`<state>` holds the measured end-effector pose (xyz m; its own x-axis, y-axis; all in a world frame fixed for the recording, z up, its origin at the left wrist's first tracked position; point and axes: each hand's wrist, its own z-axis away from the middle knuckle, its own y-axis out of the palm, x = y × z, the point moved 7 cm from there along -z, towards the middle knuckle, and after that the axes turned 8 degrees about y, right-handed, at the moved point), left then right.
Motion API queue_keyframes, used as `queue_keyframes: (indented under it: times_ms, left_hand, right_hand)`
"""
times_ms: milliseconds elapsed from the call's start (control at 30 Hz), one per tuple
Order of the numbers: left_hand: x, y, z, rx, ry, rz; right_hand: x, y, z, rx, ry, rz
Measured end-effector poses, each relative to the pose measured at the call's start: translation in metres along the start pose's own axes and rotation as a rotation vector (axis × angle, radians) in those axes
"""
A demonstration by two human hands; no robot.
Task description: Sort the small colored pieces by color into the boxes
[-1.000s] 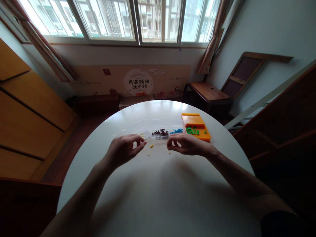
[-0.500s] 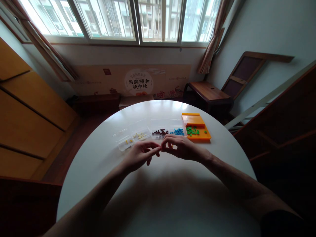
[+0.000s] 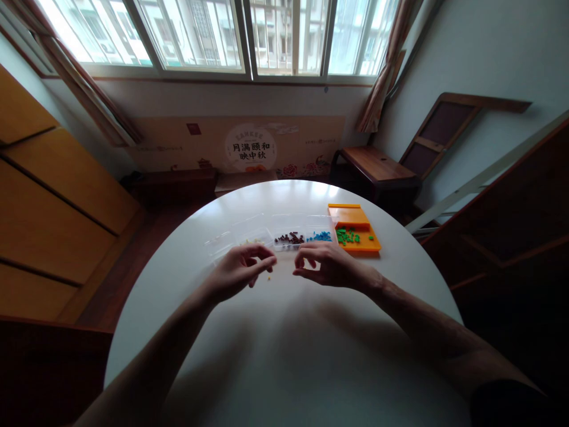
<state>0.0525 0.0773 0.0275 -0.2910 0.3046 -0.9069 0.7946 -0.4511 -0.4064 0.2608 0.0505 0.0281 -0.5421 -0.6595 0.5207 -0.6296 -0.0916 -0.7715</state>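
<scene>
My left hand (image 3: 242, 270) is raised over the near side of the clear boxes, its thumb and fingertips pinched together. My right hand (image 3: 326, 265) faces it across a small gap, with thumb and index finger curled to a pinch. Whatever either pinch holds is too small or hidden to make out. Just below my left fingertips a tiny yellow piece (image 3: 268, 279) shows against the white table. Behind the hands, dark brown pieces (image 3: 290, 238) and blue pieces (image 3: 320, 236) lie in clear plastic compartments. Pale yellow pieces (image 3: 252, 242) are partly covered by my left hand.
An orange tray (image 3: 344, 213) with small green pieces (image 3: 348, 236) adjoins the boxes on the right. Everything rests on a round white table (image 3: 284, 356). Beyond it are a wooden stool-like seat (image 3: 377, 163), a printed panel (image 3: 306, 133) and a window (image 3: 191, 35).
My hands, touching at the fingertips before, are now apart. My left hand has moved left and slightly up, while my right hand has barely moved. The tiny yellow piece now shows below my left hand.
</scene>
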Motion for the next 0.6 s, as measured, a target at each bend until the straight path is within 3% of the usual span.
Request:
queue_keyframes:
  times_ms: [133, 200, 600]
  left_hand:
    - [-0.010, -0.057, 0.009, -0.254, 0.077, -0.552]
    - [-0.010, -0.071, 0.012, -0.294, 0.057, -0.784]
    - [0.012, -0.075, 0.011, -0.158, -0.142, -1.124]
  right_hand:
    - [-0.008, 0.005, 0.002, 0.118, 0.049, 0.055]
    - [-0.011, 0.005, 0.004, 0.156, 0.067, 0.078]
    - [-0.017, 0.005, 0.004, 0.221, 0.108, 0.119]
